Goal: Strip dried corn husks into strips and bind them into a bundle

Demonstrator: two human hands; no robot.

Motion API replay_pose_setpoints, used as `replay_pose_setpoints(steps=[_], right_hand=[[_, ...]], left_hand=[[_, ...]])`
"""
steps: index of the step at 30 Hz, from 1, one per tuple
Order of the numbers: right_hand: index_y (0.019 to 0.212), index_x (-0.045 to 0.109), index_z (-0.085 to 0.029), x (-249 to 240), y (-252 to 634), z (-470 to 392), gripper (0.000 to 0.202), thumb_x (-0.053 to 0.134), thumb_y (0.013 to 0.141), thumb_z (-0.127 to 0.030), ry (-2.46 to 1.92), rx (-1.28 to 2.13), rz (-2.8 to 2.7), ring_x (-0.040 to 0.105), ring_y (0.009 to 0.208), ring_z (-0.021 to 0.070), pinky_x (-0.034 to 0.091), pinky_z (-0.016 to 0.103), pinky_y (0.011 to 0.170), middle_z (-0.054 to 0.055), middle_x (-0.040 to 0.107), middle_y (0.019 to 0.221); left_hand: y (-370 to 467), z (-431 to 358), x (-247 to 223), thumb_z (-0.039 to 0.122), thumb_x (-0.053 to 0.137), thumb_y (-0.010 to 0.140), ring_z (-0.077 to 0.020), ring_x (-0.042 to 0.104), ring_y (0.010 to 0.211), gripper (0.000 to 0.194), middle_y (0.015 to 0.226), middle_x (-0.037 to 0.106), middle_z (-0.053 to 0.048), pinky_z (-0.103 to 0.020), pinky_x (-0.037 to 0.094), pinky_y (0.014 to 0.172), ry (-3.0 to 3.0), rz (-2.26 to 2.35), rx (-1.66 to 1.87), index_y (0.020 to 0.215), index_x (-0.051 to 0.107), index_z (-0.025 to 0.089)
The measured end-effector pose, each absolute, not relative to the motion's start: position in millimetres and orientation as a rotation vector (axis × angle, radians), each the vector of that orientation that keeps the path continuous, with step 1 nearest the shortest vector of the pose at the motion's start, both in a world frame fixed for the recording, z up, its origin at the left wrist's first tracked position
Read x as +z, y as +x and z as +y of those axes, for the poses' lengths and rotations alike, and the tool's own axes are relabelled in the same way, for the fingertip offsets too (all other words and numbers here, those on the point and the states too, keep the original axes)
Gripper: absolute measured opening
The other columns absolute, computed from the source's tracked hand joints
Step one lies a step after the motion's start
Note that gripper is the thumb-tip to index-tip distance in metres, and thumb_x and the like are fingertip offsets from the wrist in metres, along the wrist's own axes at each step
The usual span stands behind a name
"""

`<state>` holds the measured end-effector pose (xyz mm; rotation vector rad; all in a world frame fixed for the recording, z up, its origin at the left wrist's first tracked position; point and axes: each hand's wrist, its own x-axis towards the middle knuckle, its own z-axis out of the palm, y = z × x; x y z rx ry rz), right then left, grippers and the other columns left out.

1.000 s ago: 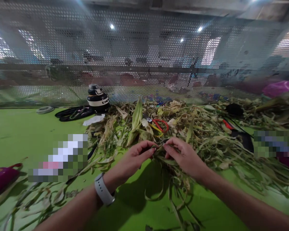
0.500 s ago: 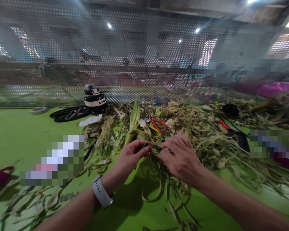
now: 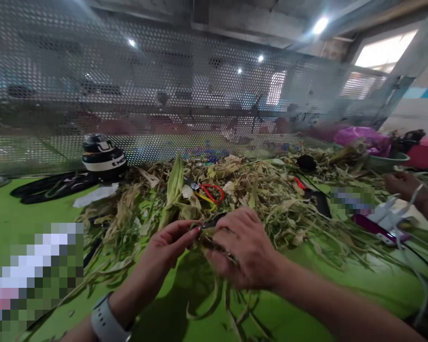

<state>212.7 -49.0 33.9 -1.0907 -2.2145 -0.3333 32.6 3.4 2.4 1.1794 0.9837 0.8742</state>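
Note:
My left hand (image 3: 169,244) is closed in a pinch, thumb against forefinger, on the end of a dried husk strip. Close beside it, my right hand (image 3: 248,247) is curled round more dried husk strips (image 3: 217,297), whose ends trail down to the table. A dark, narrow object (image 3: 214,220) shows between the two hands at the right fingers; its kind is unclear. Just beyond the hands lie scissors (image 3: 214,194) with red and yellow handles, on a heap of dried husks (image 3: 235,175). A pale green husk bundle (image 3: 174,183) stands out left of them.
A black bottle (image 3: 103,159) with a white band stands at the back left, near a black cord (image 3: 46,185). Behind runs a perforated screen (image 3: 164,85). At right are a purple bag (image 3: 365,140), a magenta device with cables (image 3: 374,228) and another person's hand (image 3: 403,185).
The view has turned right, so things shift left and another person's hand appears. My right hand has rolled over the strips, its lower fingers blurred; the dark object shows more.

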Motion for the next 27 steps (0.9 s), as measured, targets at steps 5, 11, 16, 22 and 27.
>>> replay_pose_setpoints(steps=[5, 11, 16, 22, 27], right_hand=[[0.078, 0.059, -0.016, 44, 237, -31, 0.021, 0.045, 0.088, -0.029, -1.365, 0.714, -2.088, 0.047, 0.053, 0.0084, 0.036, 0.022, 0.052, -0.002, 0.053, 0.062], [0.108, 0.058, -0.019, 42, 248, -22, 0.025, 0.051, 0.084, -0.021, -0.836, 1.616, -1.679, 0.063, 0.08, 0.0132, 0.049, 0.032, 0.076, 0.004, 0.066, 0.091], [0.098, 0.067, -0.021, 36, 239, -23, 0.022, 0.063, 0.077, -0.017, -0.857, 1.303, -1.762, 0.06, 0.083, 0.0113, 0.047, 0.028, 0.077, 0.002, 0.064, 0.089], [0.076, 0.068, -0.017, 34, 225, -30, 0.009, 0.063, 0.078, -0.025, -0.884, 0.923, -1.839, 0.055, 0.083, 0.0126, 0.045, 0.026, 0.074, 0.004, 0.056, 0.087], [0.078, 0.059, -0.016, 17, 221, -30, 0.024, 0.053, 0.084, -0.039, -1.151, 1.198, -1.741, 0.047, 0.048, 0.0067, 0.039, 0.019, 0.045, -0.002, 0.052, 0.064]], left_hand=[[32, 8, -1, 0.032, 0.076, 0.061, -0.005, 0.052, 0.058, 0.032, 0.078, 0.067, 0.001, -0.012, 0.04, 0.053, 1.004, 0.992, 0.889, 0.09, 0.067, 0.02], [32, 7, -1, 0.031, 0.076, 0.061, -0.0029, 0.049, 0.05, 0.033, 0.07, 0.065, 0.003, -0.011, 0.037, 0.046, 0.918, 0.966, 0.873, 0.088, 0.062, 0.018], [35, 5, -2, 0.033, 0.075, 0.062, -0.0038, 0.05, 0.052, 0.032, 0.069, 0.064, 0.002, -0.012, 0.035, 0.046, 0.948, 0.95, 0.864, 0.085, 0.06, 0.016], [41, 2, 0, 0.035, 0.076, 0.059, -0.0033, 0.04, 0.041, 0.033, 0.054, 0.058, 0.006, -0.015, 0.026, 0.04, 1.063, 1.027, 0.887, 0.08, 0.06, 0.015], [44, -3, 5, 0.032, 0.074, 0.061, -0.0093, 0.055, 0.06, 0.028, 0.067, 0.065, 0.001, -0.019, 0.041, 0.056, 1.152, 0.994, 0.93, 0.079, 0.062, 0.016]])
